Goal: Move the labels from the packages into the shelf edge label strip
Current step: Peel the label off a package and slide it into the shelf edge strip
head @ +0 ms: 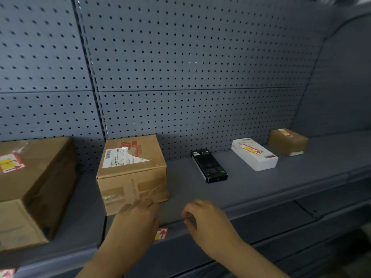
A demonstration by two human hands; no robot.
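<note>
My left hand rests over the shelf edge strip, covering most of a red and yellow label stuck there, in front of a medium cardboard box. My right hand hovers just to its right at the shelf edge, fingers curled, nothing visible in them. A large cardboard box at the left carries a red and yellow label. A white box and a small brown package at the right each carry one too. The black box shows none.
A grey pegboard wall backs the grey shelf. Another red label sits at the bottom left corner on the strip. A lower shelf shows at the right below.
</note>
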